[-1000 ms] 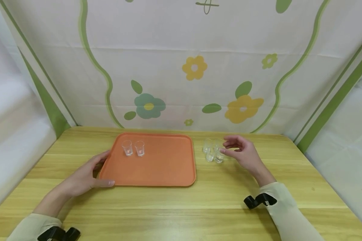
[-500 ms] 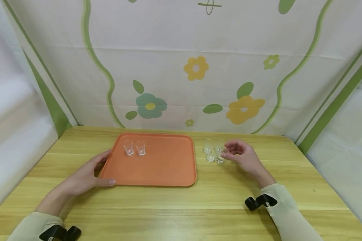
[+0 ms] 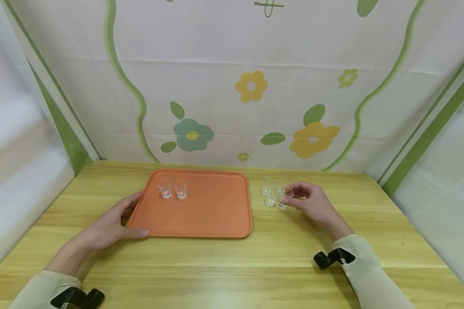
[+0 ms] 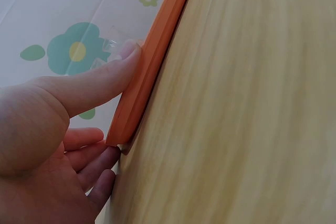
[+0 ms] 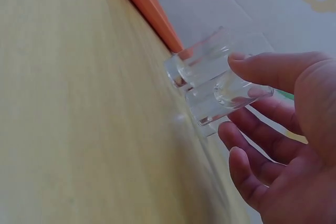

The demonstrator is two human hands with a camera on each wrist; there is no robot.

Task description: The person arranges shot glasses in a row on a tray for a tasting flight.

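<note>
An orange tray (image 3: pixel 212 214) lies on the wooden table, two small clear shot glasses (image 3: pixel 181 189) upright near its back left. My left hand (image 3: pixel 102 229) holds the tray's front left corner; in the left wrist view the thumb (image 4: pixel 105 80) lies against the rim and the fingers meet the side edge. Right of the tray, my right hand (image 3: pixel 315 204) pinches a clear shot glass (image 3: pixel 284 202) between thumb and fingers. Several more shot glasses (image 3: pixel 270 199) stand close beside it, one partly hidden behind it. In the right wrist view the gripped glass (image 5: pixel 228 95) overlaps its neighbour.
The wood-grain table (image 3: pixel 232 270) extends in front of the tray and to both sides. A white cloth (image 3: pixel 216 98) with printed flowers rises behind its back edge. Black wrist devices (image 3: pixel 332 257) sit on both sleeves.
My right hand has lowered slightly onto the nearest right shot glass, its fingers closing in, and the glass has shifted a little to the right. My left hand stays at the tray corner.
</note>
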